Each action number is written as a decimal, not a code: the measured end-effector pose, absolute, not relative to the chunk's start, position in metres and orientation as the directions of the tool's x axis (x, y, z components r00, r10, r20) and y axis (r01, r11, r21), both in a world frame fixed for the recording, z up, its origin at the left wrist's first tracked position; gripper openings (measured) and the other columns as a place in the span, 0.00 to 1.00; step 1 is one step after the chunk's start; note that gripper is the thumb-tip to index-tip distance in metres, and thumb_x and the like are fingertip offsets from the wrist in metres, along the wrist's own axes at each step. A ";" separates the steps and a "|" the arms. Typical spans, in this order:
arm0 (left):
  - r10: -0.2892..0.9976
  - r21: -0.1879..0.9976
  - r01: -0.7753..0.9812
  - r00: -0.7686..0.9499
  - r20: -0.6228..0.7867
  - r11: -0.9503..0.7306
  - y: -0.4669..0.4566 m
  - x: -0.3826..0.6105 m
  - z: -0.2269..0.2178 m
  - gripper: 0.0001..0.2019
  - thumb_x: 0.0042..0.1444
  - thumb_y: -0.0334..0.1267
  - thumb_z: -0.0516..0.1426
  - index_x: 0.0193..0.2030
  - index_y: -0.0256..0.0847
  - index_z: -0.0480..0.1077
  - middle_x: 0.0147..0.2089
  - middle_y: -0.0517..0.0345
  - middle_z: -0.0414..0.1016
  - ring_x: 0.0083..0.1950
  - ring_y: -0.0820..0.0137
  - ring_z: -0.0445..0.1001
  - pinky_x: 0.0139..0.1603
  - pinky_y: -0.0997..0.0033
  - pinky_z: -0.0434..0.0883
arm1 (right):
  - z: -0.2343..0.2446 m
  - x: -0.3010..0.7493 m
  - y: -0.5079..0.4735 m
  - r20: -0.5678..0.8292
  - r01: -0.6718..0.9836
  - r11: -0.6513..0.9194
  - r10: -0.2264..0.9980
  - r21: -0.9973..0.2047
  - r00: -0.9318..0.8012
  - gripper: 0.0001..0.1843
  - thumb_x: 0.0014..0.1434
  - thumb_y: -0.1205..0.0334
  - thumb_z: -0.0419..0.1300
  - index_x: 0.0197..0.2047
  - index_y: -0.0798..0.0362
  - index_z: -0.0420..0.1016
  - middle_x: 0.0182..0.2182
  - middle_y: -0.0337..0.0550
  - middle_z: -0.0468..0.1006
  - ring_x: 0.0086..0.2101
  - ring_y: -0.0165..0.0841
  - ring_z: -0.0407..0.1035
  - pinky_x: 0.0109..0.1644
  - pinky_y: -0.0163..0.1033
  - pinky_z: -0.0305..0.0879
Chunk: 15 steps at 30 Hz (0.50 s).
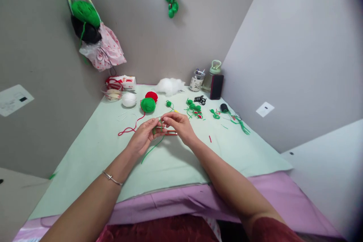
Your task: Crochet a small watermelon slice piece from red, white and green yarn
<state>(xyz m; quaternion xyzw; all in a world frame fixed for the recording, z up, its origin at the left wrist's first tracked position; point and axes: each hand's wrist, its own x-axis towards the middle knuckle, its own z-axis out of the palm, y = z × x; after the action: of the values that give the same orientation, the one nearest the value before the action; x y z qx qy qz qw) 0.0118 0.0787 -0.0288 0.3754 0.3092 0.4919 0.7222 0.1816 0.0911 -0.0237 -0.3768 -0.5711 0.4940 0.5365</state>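
Over the pale green cloth [93,151], my left hand [144,134] and my right hand [178,124] meet, fingers pinched together. Between them sits a small green crocheted piece [159,125] with a green yarn strand [151,149] trailing down toward me. A thin red tool [170,133], perhaps a crochet hook, lies under my right fingers. Behind my hands rest a green yarn ball [148,104], a red yarn ball [151,95] and a white ball [129,99]. A red yarn strand [129,128] loops on the cloth to the left.
Several small green crocheted pieces [194,109] and yarn scraps [241,124] lie at the right. White stuffing [169,85], a cup of tools [196,80], a bottle [214,73] and a dark box [217,87] stand along the back wall. Bags of yarn [87,26] hang at the left.
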 end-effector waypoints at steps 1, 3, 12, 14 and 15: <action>0.939 0.854 -0.465 0.337 -0.075 0.235 0.078 0.012 -0.029 0.14 0.59 0.44 0.69 0.32 0.36 0.75 0.36 0.57 0.80 0.33 0.73 0.82 0.36 0.78 0.79 | -0.022 0.182 0.090 0.235 -0.122 0.220 0.964 -0.968 -0.123 0.11 0.55 0.51 0.71 0.36 0.50 0.85 0.33 0.39 0.84 0.33 0.31 0.74 0.41 0.38 0.73; 0.927 0.871 -0.431 0.368 -0.072 0.238 0.077 0.012 -0.029 0.17 0.58 0.47 0.70 0.30 0.37 0.74 0.38 0.56 0.80 0.35 0.72 0.82 0.38 0.76 0.80 | -0.019 0.182 0.089 0.218 -0.161 0.201 0.972 -0.966 -0.093 0.12 0.56 0.50 0.70 0.36 0.50 0.82 0.34 0.40 0.84 0.35 0.31 0.75 0.41 0.37 0.73; 0.807 0.973 -0.154 0.588 -0.048 0.171 0.070 0.016 -0.033 0.20 0.58 0.56 0.67 0.33 0.38 0.81 0.33 0.55 0.78 0.32 0.72 0.74 0.36 0.74 0.72 | -0.002 0.218 0.105 0.163 -0.096 0.164 0.986 -0.982 0.020 0.23 0.56 0.37 0.66 0.36 0.49 0.71 0.30 0.38 0.79 0.23 0.27 0.71 0.24 0.31 0.64; 0.768 0.985 -0.089 0.638 -0.056 0.146 0.068 0.017 -0.034 0.19 0.58 0.55 0.67 0.33 0.38 0.82 0.31 0.56 0.77 0.31 0.72 0.73 0.37 0.72 0.71 | 0.005 0.248 0.112 0.179 0.016 0.178 0.978 -0.984 0.110 0.21 0.61 0.39 0.64 0.39 0.49 0.72 0.29 0.34 0.77 0.18 0.22 0.60 0.21 0.30 0.57; 0.750 0.989 -0.061 0.658 -0.063 0.137 0.068 0.018 -0.035 0.19 0.58 0.55 0.67 0.32 0.38 0.82 0.31 0.56 0.77 0.31 0.72 0.72 0.38 0.71 0.70 | 0.007 0.264 0.115 0.188 0.084 0.177 0.969 -0.981 0.159 0.19 0.63 0.42 0.63 0.41 0.50 0.72 0.29 0.34 0.76 0.18 0.22 0.58 0.21 0.30 0.57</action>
<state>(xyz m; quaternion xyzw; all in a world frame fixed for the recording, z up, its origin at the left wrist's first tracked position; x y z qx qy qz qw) 0.0176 0.0679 -0.0348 0.5886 0.2926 0.2919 0.6948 0.2644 0.1152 0.0073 -0.5088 -0.5174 0.3909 0.5662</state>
